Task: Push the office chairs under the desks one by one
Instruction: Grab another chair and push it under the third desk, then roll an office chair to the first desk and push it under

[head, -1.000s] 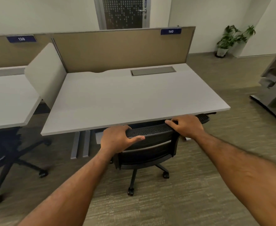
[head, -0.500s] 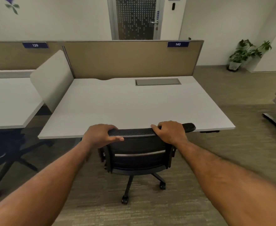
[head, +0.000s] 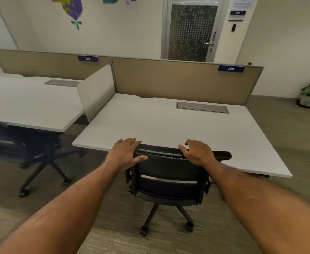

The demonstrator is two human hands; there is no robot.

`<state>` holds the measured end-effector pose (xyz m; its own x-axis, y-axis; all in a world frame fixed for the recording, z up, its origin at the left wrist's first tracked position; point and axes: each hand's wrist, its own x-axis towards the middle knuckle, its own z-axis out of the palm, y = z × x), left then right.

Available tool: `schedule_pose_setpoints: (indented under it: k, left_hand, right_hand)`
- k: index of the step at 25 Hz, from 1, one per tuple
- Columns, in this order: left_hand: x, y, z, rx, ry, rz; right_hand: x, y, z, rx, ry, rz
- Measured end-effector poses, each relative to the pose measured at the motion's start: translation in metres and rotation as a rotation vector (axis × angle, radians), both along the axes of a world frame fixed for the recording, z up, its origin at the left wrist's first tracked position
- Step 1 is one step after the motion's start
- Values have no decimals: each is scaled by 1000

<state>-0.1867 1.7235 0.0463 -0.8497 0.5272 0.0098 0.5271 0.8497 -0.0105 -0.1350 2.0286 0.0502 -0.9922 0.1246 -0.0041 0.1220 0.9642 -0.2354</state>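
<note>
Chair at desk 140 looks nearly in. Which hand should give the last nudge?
Probably the right hand: it is curled over the chair backrest's top edge, while the left hand is splayed open at its corner.

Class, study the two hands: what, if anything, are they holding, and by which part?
Nothing is firmly gripped. Both the left hand and right hand are open, fingers spread, at the top edge of the backrest of the black office chair.

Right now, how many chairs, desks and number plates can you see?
Chairs: 2, one at desk 140, one at desk 139
Desks: 2
Number plates: 2, "139", "140"
Total: 6
</note>
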Motion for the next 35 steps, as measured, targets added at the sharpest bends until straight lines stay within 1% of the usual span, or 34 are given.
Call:
schedule_pose_setpoints:
  k: [2, 4, 7, 10, 14, 18, 21, 26, 31, 35]
  left_hand:
    - [-3, -23, 13, -60, 10, 15]
    - [-16, -57, 29, -71, 50, 61]
    - [-29, -127, 55, -121, 175, 134]
    - [-37, -208, 67, -153, 228, 229]
    - [-33, -317, 68, -127, 259, 394]
    - [-19, -412, 60, -112, 296, 543]
    - [-11, -473, 40, -114, 324, 650]
    - [-25, -570, 20, -111, 354, 794]
    - [-55, -659, 34, -79, 393, 963]
    - [-77, -723, 57, -86, 433, 1083]
  right_hand:
    - [-20, -18, 19, -18, 3, 68]
    - [-41, -53, 35, -28, 73, 131]
    - [-70, -129, 51, 29, 132, 246]
    - [-95, -210, 60, 57, 155, 357]
    - [-121, -326, 66, 39, 207, 488]
    - [-141, -433, 59, -1, 334, 619]
    - [-159, -501, 41, 28, 350, 720]
    - [-226, -611, 20, 72, 369, 856]
    - [-305, -728, 32, 48, 390, 992]
    - [-346, -819, 54, 9, 389, 1120]
